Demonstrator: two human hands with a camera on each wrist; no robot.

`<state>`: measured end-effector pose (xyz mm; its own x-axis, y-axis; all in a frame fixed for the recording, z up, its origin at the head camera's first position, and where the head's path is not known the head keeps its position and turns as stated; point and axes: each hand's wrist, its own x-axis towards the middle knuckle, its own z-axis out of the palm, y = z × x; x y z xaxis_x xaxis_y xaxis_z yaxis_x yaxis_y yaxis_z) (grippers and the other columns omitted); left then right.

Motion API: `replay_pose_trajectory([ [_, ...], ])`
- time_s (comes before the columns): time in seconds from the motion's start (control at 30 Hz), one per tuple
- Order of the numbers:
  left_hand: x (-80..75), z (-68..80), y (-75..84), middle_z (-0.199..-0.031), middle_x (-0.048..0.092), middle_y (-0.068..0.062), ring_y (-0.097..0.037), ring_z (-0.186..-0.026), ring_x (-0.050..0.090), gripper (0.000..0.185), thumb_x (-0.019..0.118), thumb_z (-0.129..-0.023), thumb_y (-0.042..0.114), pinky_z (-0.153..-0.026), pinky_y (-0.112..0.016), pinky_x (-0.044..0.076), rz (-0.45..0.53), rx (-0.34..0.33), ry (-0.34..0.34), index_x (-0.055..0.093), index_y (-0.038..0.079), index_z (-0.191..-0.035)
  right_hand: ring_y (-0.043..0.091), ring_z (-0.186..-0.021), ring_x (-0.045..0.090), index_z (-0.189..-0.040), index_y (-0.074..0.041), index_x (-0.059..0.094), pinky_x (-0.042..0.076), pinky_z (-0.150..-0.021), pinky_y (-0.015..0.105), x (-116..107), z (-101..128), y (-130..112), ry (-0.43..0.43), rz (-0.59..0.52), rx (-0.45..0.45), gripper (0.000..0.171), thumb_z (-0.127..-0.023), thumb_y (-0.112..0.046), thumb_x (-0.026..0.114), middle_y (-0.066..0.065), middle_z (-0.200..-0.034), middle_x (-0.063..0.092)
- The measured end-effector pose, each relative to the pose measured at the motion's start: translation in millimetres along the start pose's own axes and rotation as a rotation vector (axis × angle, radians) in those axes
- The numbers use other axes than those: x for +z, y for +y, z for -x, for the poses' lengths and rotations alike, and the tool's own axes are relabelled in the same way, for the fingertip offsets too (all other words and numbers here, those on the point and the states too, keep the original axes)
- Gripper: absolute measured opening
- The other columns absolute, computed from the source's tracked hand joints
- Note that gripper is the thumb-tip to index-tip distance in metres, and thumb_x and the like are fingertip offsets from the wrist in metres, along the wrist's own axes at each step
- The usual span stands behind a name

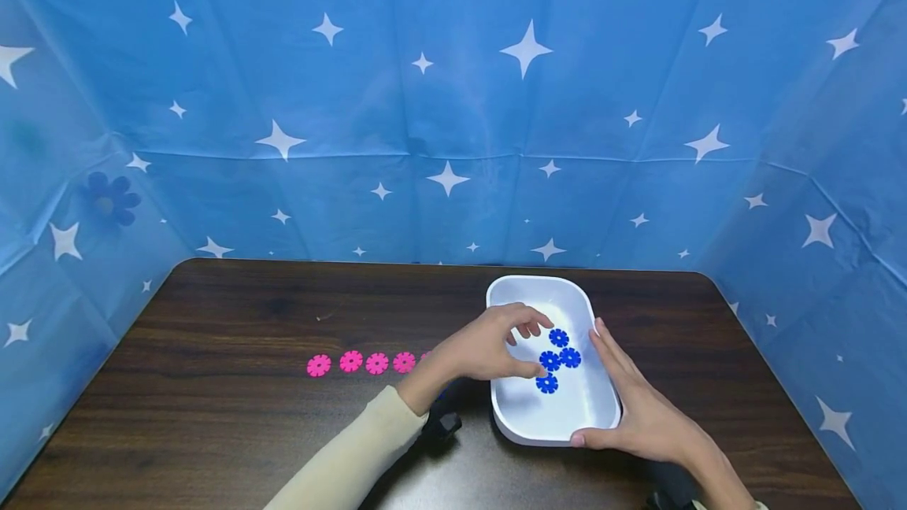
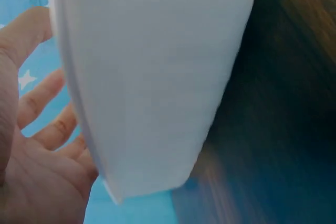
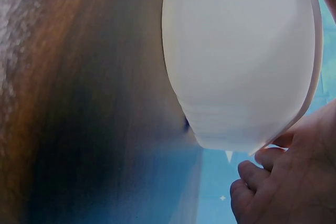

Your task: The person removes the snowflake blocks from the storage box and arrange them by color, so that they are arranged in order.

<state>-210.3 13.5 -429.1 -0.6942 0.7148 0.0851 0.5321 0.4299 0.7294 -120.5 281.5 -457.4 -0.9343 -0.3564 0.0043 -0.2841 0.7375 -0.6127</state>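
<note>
A white tray [image 1: 520, 415] stands on the table, with several blue notched discs [image 1: 570, 357] lying in it. My left hand [image 1: 492, 341] reaches over the tray's left rim, fingers loosely bent and thumb apart from them. Its thumb tip is right at the discs, and nothing shows between thumb and fingers. In the left wrist view the left hand [image 2: 44, 166] appears beyond the tray wall [image 2: 152, 87], palm visible. My right hand [image 1: 641, 412] holds the tray at its near right corner, thumb on the front rim and fingers along the right side.
Left of the tray, several pink notched discs [image 1: 377, 364] lie in a row on the dark wooden table [image 1: 212, 415]; my left forearm covers the row's right end. A bit of blue shows beside the left wrist. A blue star-patterned curtain [image 1: 446, 101] surrounds the table's back and sides.
</note>
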Motion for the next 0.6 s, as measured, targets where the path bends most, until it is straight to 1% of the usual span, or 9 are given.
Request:
replay_pose_trajectory([
  [0.1,6.8,-7.0,2.5,-0.122,0.068,-0.007,-0.019,-0.106,0.065,0.060,0.085,-0.084,0.032,-0.082,-0.020,0.055,-0.032,0.025,-0.046,0.060,0.015,-0.137,0.054,-0.153,0.014,-0.166,-0.024,0.003,0.034,-0.107,0.077,0.1,0.3,1.1,0.006,0.004,-0.016,0.134,-0.070,-0.051,0.091,0.010,-0.174,-0.006],
  [0.17,11.0,-11.1,5.1,-0.122,0.067,-0.007,-0.017,-0.103,0.065,0.062,0.086,-0.084,0.032,-0.078,-0.017,0.053,-0.046,0.033,-0.075,0.060,0.015,-0.137,0.053,-0.153,0.015,-0.166,-0.023,0.003,0.035,-0.107,0.077,-0.2,0.5,1.4,0.010,0.010,-0.032,0.134,-0.069,-0.051,0.091,0.011,-0.174,-0.006],
  [0.23,14.6,-14.6,7.9,-0.123,0.067,-0.006,-0.015,-0.101,0.066,0.064,0.087,-0.083,0.032,-0.078,-0.017,0.051,-0.070,0.027,-0.107,0.059,0.017,-0.138,0.053,-0.154,0.015,-0.166,-0.022,0.003,0.035,-0.107,0.077,-0.5,0.8,1.5,0.013,0.014,-0.045,0.134,-0.069,-0.052,0.091,0.011,-0.174,-0.006],
  [0.33,19.0,-20.4,11.1,-0.122,0.066,-0.004,-0.011,-0.098,0.065,0.064,0.087,-0.082,0.033,-0.079,-0.018,0.051,-0.134,-0.014,-0.162,0.058,0.020,-0.138,0.053,-0.153,0.015,-0.166,-0.021,0.004,0.035,-0.106,0.077,-1.2,1.0,0.9,0.012,0.013,-0.053,0.133,-0.070,-0.051,0.091,0.010,-0.174,-0.006],
  [0.43,22.3,-26.7,13.9,-0.121,0.066,-0.003,-0.008,-0.098,0.062,0.063,0.089,-0.081,0.032,-0.081,-0.020,0.051,-0.212,-0.076,-0.221,0.059,0.023,-0.136,0.053,-0.154,0.014,-0.166,-0.023,0.003,0.034,-0.107,0.077,-1.2,1.3,0.4,0.013,0.008,-0.052,0.133,-0.070,-0.051,0.091,0.009,-0.174,-0.006],
  [0.53,25.2,-31.8,16.9,-0.120,0.067,-0.003,-0.008,-0.098,0.061,0.063,0.091,-0.079,0.028,-0.081,-0.022,0.052,-0.252,-0.134,-0.269,0.061,0.024,-0.134,0.053,-0.153,0.014,-0.166,-0.027,0.001,0.033,-0.107,0.078,-0.2,1.4,0.4,0.014,0.008,-0.055,0.134,-0.070,-0.050,0.091,0.007,-0.175,-0.007],
  [0.6,28.3,-34.3,17.8,-0.119,0.068,-0.003,-0.008,-0.098,0.060,0.062,0.091,-0.078,0.024,-0.082,-0.022,0.052,-0.259,-0.154,-0.289,0.062,0.024,-0.133,0.053,-0.154,0.014,-0.166,-0.028,0.000,0.033,-0.107,0.078,0.5,1.4,0.7,0.014,0.007,-0.059,0.134,-0.070,-0.050,0.091,0.007,-0.175,-0.007],
])
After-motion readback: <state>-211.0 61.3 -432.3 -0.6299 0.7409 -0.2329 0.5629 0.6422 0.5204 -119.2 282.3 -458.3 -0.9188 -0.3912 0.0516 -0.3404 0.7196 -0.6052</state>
